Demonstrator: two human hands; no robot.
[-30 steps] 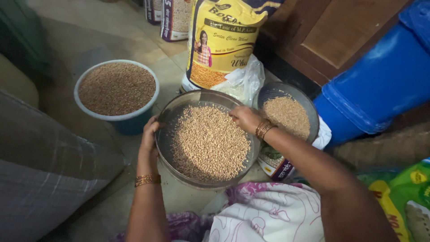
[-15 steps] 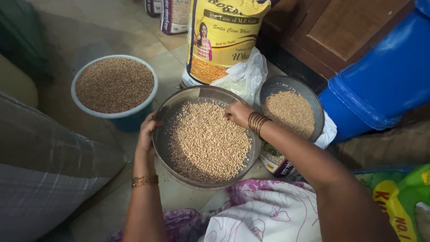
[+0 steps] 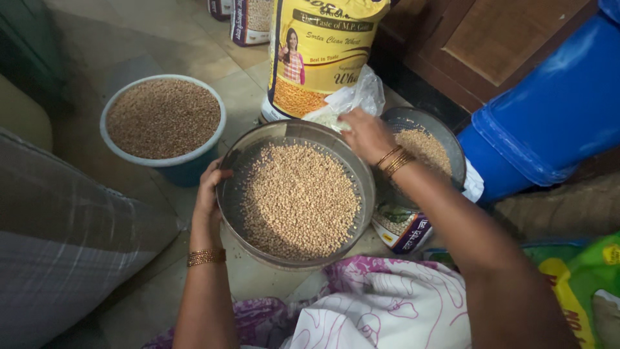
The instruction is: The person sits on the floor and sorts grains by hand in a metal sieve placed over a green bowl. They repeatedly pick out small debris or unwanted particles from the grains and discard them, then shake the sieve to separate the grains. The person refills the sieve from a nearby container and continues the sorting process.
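Note:
A round metal sieve [image 3: 237, 169] full of pale wheat grains [image 3: 300, 197] rests on the floor in front of me. My left hand [image 3: 210, 192] grips its left rim, thumb over the edge. My right hand [image 3: 367, 134] hovers above the sieve's far right rim, fingers drawn together beside a clear plastic bag [image 3: 354, 97]. Anything pinched in it is too small to see. Bangles sit on both wrists.
A blue-rimmed bowl [image 3: 187, 159] of darker grain stands at the left. A second grain pan [image 3: 449, 152] sits to the right on a small packet [image 3: 405, 231]. A yellow sack [image 3: 323, 52], a blue drum [image 3: 549, 110], a wooden cabinet [image 3: 491, 39] and a grey cushion [image 3: 58, 239] surround me.
My right hand lifted off the grains and moved up and right, past the sieve's far rim toward the plastic bag. My left hand stayed on the rim.

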